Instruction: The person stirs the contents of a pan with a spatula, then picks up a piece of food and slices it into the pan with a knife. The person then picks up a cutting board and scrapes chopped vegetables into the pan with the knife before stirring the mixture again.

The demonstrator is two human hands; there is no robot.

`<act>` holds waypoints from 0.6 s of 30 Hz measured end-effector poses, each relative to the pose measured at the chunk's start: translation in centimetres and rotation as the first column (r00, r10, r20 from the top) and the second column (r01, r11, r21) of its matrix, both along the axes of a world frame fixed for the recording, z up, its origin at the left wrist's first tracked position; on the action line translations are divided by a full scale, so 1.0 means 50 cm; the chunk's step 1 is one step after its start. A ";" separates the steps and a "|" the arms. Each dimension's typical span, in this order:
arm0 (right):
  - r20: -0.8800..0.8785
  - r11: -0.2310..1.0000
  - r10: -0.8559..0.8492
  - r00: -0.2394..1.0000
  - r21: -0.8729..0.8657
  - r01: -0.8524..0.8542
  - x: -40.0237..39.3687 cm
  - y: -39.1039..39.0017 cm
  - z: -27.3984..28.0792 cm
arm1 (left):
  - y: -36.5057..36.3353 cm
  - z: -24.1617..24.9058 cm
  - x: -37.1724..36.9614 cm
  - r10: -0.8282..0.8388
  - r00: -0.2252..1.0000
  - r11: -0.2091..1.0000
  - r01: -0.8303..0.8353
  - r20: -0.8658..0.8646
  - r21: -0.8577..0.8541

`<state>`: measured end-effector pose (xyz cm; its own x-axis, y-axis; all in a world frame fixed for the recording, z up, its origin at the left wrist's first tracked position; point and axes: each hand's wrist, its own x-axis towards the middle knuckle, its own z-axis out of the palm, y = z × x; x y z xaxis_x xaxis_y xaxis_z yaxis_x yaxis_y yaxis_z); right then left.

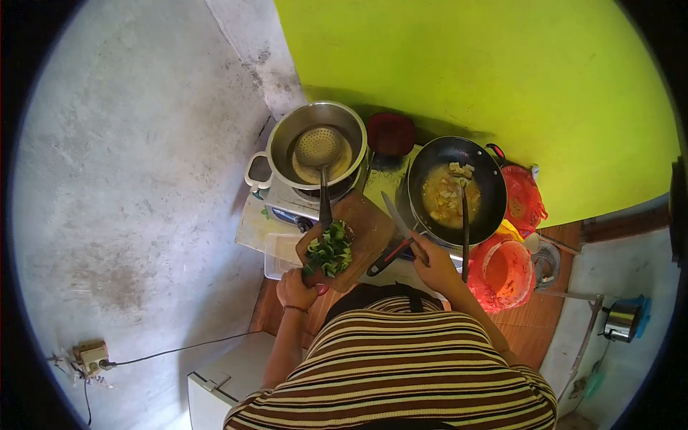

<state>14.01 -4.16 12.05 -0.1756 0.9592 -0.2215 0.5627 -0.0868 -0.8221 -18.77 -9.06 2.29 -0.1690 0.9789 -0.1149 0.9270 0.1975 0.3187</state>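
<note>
The wooden cutting board (362, 233) is the landmark here. It is lifted and tilted, and the left hand (296, 289) is closed around its near corner, carrying its weight. A heap of chopped green vegetables (330, 252) lies on the board's near-left part, just above that hand. The right hand (432, 260), to the right of the board, is wrapped around the red-and-black handle of a kitchen knife (393, 233), whose blade crosses the board's right edge.

The greens look light, loose and damp, likely to slide or scatter; they are best pushed along with the flat of the blade. The board seems stiff and fairly heavy, so it needs a firm grip at its edge.

Beyond the board sits a steel pot (315, 143) with a skimmer; to its right is a black wok (456, 190) of yellow broth.
</note>
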 end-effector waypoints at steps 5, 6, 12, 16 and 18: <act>-0.055 0.999 -0.030 0.998 0.032 0.032 0.002 0.001 -0.014 | 0.028 -0.026 0.024 -0.011 1.000 0.997 0.013 0.027 -0.074; -0.065 0.998 -0.037 0.997 0.038 0.039 0.003 0.001 -0.017 | 0.035 -0.036 0.032 -0.010 1.000 0.996 0.012 0.029 -0.092; 0.019 0.988 -0.064 0.998 0.142 0.061 0.012 0.000 -0.018 | 0.079 -0.077 0.077 0.051 0.995 0.991 -0.040 0.088 -0.126; 0.060 0.994 -0.073 0.996 0.089 0.068 0.021 0.001 -0.007 | 0.118 -0.101 0.103 0.065 0.992 0.991 -0.051 0.110 -0.125; 0.063 0.991 -0.041 0.997 0.130 0.033 0.027 0.002 -0.030 | 0.129 -0.122 0.110 0.052 0.991 0.996 -0.042 0.120 -0.083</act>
